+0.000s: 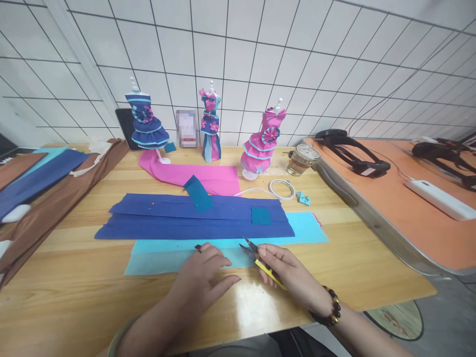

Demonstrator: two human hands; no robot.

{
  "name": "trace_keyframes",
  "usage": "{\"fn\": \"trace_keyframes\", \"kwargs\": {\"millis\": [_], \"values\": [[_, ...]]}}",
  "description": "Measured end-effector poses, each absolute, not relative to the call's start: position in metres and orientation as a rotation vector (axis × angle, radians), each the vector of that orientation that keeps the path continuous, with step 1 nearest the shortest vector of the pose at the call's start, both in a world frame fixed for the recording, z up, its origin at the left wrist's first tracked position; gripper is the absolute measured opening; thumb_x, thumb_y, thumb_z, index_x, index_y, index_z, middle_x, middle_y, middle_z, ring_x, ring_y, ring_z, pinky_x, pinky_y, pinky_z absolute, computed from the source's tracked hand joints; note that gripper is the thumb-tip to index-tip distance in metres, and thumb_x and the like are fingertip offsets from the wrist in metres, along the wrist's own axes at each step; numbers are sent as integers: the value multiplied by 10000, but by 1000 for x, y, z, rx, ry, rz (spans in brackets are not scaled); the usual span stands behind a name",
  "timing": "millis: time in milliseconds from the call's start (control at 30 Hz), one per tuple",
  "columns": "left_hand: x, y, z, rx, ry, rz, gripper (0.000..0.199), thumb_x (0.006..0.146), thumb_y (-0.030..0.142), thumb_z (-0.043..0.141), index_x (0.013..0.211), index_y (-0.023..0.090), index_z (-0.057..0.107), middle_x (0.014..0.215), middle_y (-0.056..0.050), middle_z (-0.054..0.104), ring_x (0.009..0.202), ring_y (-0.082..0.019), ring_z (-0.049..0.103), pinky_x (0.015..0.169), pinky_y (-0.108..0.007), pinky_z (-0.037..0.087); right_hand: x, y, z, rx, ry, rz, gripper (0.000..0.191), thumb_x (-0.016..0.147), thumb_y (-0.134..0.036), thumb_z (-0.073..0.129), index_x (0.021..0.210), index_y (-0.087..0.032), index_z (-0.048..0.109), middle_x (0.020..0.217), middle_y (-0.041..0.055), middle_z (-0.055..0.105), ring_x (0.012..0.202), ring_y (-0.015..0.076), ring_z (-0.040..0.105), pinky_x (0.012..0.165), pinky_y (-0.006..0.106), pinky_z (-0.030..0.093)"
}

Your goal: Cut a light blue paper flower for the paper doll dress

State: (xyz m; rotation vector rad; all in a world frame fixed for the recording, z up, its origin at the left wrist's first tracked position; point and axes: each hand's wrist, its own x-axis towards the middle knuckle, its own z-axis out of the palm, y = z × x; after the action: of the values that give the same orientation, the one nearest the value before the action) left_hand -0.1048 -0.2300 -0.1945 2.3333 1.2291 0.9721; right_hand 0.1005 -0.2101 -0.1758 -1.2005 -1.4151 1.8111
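My right hand [280,265] grips a pair of yellow thread snips [265,268], its dark blades parted and pointing up and to the left. Nothing shows between the blades. My left hand [206,272] rests at the near side of a light blue sheet [156,258], thumb and fingers apart, holding nothing. That sheet, crepe paper or thin cloth, lies partly under a wide dark blue strip [193,228]. On the dark blue strip lie a teal square [261,216] and a longer teal piece [199,194], which also overlaps a pink strip [219,174].
Three small dress forms stand at the back, in a blue dress [148,121], a mixed-colour dress [211,126] and a pink dress [263,141]. A tape roll [282,183] and a glass [302,161] are at right. Brown material [74,186] covers the left. An orange surface [412,218] adjoins.
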Motion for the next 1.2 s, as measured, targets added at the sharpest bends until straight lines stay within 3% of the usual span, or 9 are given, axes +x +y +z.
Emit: {"fn": "trace_keyframes", "kwargs": {"millis": [133,333,500,633,767,867,967,1200], "values": [[-104,-229,-187,1984,1251,967,182,727,288,596,859,162,586,769,-28,583,719,-130,521,670,-277,435,90,-216,-172,-1157,-1547,1720,393,836,-493,378,653,-156,464,531,-29,455,470,75,389,486,209,329],[-106,-224,-186,1779,1194,946,149,770,234,533,675,155,615,674,-15,581,655,-112,529,631,-249,429,79,-220,-174,-1104,-1590,1730,385,851,-478,358,708,-145,486,554,-21,466,480,74,394,491,211,318],[-106,-226,-185,1825,1174,940,174,793,196,494,664,154,602,650,-9,581,645,-107,521,642,-252,405,86,-217,-174,-1175,-1560,1712,369,846,-473,375,667,-159,451,498,-40,443,452,71,375,474,203,296],[-103,-228,-183,2059,1162,884,233,826,170,420,640,150,560,611,0,535,639,-107,483,665,-271,378,107,-211,-174,-1335,-1564,1506,357,847,-451,389,630,-170,427,469,-54,398,463,78,364,491,203,308],[-102,-228,-189,2381,1166,782,287,852,192,378,624,149,548,631,-20,521,667,-131,451,664,-297,362,136,-203,-176,-1447,-1667,1340,266,841,-438,409,865,-183,480,533,-53,432,484,94,406,480,207,332],[-102,-226,-196,2591,1207,684,222,839,226,431,675,153,562,684,-36,527,728,-157,451,659,-304,365,153,-201,-178,-1436,-1885,1132,265,805,-403,494,962,-190,485,783,17,561,709,143,523,625,249,423],[-102,-225,-204,2764,1247,571,208,838,210,429,679,143,544,689,-47,511,735,-174,449,630,-307,371,163,-200,-179,-1424,-2145,916,282,815,-382,486,1027,-199,513,967,68,585,868,192,541,745,312,436],[-104,-226,-211,3100,1167,369,250,763,-19,334,695,108,538,655,-71,473,642,-176,407,599,-316,379,159,-196,-175,-1376,-2582,403,304,862,-344,408,1120,-217,506,905,69,574,763,171,573,658,297,454]]}}
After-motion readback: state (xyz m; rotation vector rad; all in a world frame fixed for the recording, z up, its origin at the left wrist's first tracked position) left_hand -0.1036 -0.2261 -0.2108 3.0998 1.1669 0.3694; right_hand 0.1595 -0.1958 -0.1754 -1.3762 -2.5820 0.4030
